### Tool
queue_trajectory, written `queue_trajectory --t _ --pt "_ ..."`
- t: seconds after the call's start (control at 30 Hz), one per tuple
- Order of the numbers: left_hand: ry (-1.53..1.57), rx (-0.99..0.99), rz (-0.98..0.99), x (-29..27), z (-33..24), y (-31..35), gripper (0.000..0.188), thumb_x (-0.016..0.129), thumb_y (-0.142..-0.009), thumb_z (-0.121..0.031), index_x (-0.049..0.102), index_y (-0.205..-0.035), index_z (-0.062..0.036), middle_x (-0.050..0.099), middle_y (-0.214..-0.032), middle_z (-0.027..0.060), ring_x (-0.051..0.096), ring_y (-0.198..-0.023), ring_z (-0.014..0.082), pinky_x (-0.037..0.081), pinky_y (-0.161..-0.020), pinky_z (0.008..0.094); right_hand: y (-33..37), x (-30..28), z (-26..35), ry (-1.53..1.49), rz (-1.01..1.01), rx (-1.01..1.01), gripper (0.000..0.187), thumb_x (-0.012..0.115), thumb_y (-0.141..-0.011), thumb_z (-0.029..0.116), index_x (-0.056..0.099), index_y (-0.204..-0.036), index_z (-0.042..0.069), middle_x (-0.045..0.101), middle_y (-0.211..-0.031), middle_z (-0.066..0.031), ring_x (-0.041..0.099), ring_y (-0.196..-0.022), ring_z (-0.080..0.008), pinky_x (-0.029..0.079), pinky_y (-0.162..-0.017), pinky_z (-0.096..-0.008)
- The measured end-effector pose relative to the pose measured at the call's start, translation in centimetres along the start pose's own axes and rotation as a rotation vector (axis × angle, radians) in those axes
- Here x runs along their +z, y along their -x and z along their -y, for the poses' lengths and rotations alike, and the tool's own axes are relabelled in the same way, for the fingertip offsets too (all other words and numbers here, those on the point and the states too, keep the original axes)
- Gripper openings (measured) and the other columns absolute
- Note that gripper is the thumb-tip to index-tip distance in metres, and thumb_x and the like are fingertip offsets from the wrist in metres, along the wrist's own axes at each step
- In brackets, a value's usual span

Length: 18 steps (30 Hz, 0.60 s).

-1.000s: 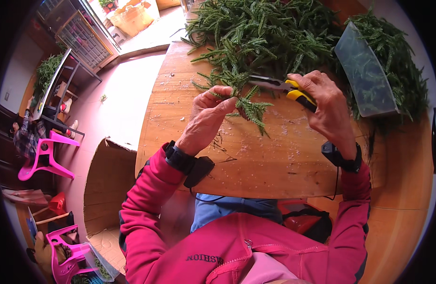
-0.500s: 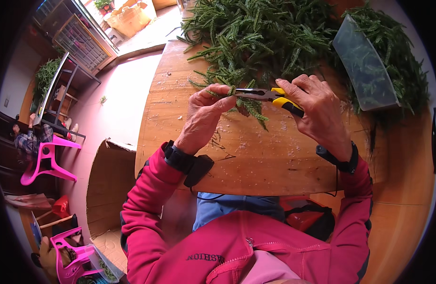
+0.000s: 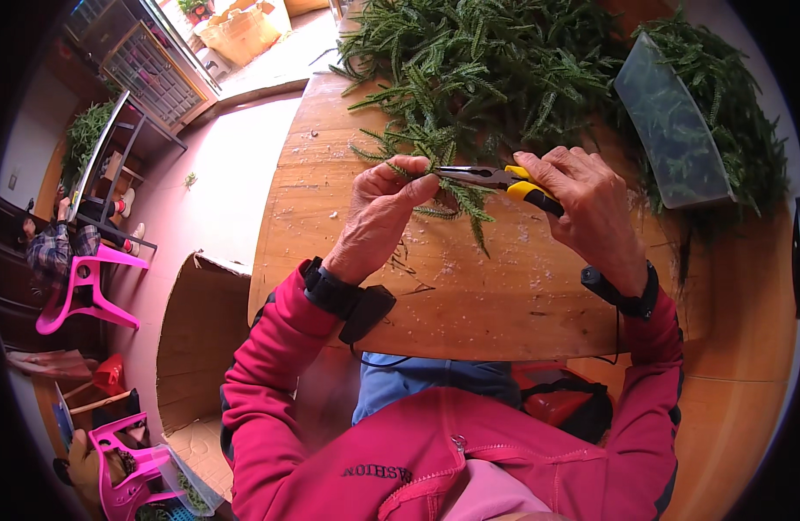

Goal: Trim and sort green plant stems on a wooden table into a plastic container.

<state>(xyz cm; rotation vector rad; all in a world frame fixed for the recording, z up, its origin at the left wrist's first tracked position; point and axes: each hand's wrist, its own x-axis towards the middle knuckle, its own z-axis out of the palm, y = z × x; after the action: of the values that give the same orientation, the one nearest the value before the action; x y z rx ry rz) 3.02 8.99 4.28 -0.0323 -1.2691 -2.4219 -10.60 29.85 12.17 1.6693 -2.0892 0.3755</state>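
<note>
My left hand (image 3: 384, 208) pinches a green artificial pine sprig (image 3: 474, 207) between thumb and fingers, over the near part of the wooden table. Long-nose pliers (image 3: 482, 175) with yellow and black handles are gripped in my right hand (image 3: 587, 195). Their jaws point left and meet the sprig right at my left fingertips; whether they bite on its stem is too small to tell. Just beyond both hands lies a large heap of the same pine sprigs (image 3: 478, 69).
A translucent plastic bin (image 3: 674, 126) with more greenery lies tilted at the right. White crumbs dot the wooden table (image 3: 330, 187). An open cardboard box (image 3: 200, 347) stands at my left on the floor. Farther left, a person (image 3: 57, 252) sits on a pink stool (image 3: 87, 291) by another table.
My hands, the pliers and the sprig have barely shifted, and the plier jaws stay at my left fingertips. The seated person's arm and feet have moved slightly.
</note>
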Motion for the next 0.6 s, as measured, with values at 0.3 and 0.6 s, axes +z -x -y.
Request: queue_trajectory --t 0.3,0.6 --pt "-0.024 -0.063 0.049 0.3 -0.4 -0.3 0.018 0.064 -0.089 -0.005 0.063 -0.106 -0.0021 0.067 -0.092 0.0046 0.062 -0.085 0.0121 0.049 -0.080 0.0257 0.2 0.4 -1.0 -0.039 0.041 -0.028 0.039 0.069 -0.072 0.005 0.064 -0.110 0.008 0.061 -0.088 -0.0075 0.059 -0.076 -0.0271 0.048 -0.066 -0.0377" --pt "-0.261 -0.041 -0.019 0.2 -0.6 -0.1 0.019 0.063 -0.091 -0.008 0.062 -0.109 -0.0024 0.065 -0.091 -0.0006 0.057 -0.082 0.0059 0.047 -0.076 0.0234 -1.0 0.2 -2.5 -0.201 -0.028 -0.008 0.044 0.071 -0.068 -0.001 0.065 -0.110 0.009 0.063 -0.091 -0.0095 0.061 -0.082 -0.0269 0.051 -0.069 -0.0351"
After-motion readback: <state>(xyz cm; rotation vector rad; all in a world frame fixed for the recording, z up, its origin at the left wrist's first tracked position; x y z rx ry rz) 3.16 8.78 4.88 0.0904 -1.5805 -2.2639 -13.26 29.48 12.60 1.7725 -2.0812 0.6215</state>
